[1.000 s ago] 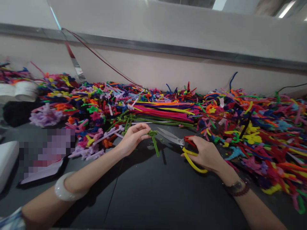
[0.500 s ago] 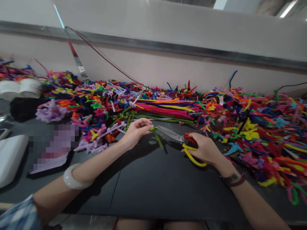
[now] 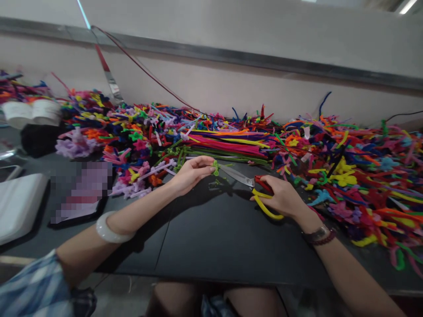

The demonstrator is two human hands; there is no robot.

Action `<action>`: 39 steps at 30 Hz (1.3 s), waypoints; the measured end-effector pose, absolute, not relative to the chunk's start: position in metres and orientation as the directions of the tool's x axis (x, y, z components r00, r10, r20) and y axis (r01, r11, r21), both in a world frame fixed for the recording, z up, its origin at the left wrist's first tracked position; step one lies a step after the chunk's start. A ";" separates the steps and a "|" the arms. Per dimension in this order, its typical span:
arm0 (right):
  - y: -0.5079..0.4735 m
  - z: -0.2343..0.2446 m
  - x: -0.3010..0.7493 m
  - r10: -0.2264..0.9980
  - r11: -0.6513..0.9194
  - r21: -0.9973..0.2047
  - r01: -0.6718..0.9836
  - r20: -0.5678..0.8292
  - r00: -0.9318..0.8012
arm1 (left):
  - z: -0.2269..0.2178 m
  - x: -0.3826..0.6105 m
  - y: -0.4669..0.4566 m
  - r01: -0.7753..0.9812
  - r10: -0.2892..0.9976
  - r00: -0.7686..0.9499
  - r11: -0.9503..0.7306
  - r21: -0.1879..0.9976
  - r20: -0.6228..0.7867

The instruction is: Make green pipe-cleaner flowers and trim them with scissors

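Head camera looks down at two bare hands over a black table. A small twisted green pipe cleaner (image 3: 215,167) is up off the table, pinched in the fingertips of the left hand (image 3: 191,174). The thumb and fingers are closed on it and hold it. It sits just beside the tips of the steel blades of a pair of scissors (image 3: 236,175). The blades look shut. The right hand (image 3: 280,198) is closed around the scissors, with a red part (image 3: 262,184) and a yellow loop handle (image 3: 266,207) showing by the fingers.

Tiny green bits (image 3: 214,185) lie on the black table (image 3: 211,237) under the pinched piece. Behind the hands is a long bundle of straight pipe cleaners (image 3: 228,147) in pink, yellow and green. Big messy piles of bright bent pipe cleaners (image 3: 343,176) spread along the back of the table on both sides. A white bangle (image 3: 110,233) is on the left arm, and a watch (image 3: 319,234) is on the right wrist. A checked blue sleeve (image 3: 33,286) shows at the lower left. Farther left are a white pad (image 3: 20,207), a blurred patch (image 3: 81,193), and a black fluffy bundle (image 3: 39,140). A red wire (image 3: 145,72) runs down the pale wall (image 3: 211,88).
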State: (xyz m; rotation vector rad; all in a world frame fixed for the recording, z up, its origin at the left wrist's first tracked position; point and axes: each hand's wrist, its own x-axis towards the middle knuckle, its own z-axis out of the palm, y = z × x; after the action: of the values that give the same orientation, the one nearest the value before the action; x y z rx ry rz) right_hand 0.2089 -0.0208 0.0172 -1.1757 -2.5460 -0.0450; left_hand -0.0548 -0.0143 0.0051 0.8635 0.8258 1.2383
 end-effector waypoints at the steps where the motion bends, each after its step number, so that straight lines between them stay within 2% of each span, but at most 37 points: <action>1: -0.021 0.017 0.208 0.733 0.660 -0.116 0.742 0.313 -0.604 | 0.004 -0.055 -0.014 -0.445 0.987 0.147 0.118 0.888 -0.057; 21: -0.023 0.016 0.205 0.704 0.703 -0.163 0.693 0.297 -0.644 | 0.002 -0.056 -0.012 -0.480 0.976 0.215 0.138 0.866 -0.036; 26: -0.023 0.014 0.205 0.739 0.668 -0.179 0.722 0.275 -0.615 | 0.002 -0.055 -0.011 -0.498 0.975 0.219 0.138 0.856 -0.029; 32: -0.016 0.010 0.211 0.801 0.566 -0.126 0.814 0.318 -0.508 | 0.002 -0.057 -0.011 -0.491 0.973 0.229 0.141 0.860 -0.028; 39: -0.014 0.012 0.215 0.787 0.561 -0.055 0.826 0.346 -0.511 | 0.005 -0.055 -0.016 -0.483 0.963 0.269 0.125 0.867 0.011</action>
State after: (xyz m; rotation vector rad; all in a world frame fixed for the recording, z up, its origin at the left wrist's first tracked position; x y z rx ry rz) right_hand 0.2153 -0.0136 0.0124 -1.3227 -2.4665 -0.1663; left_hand -0.0552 -0.0161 0.0051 0.8987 0.6689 1.1767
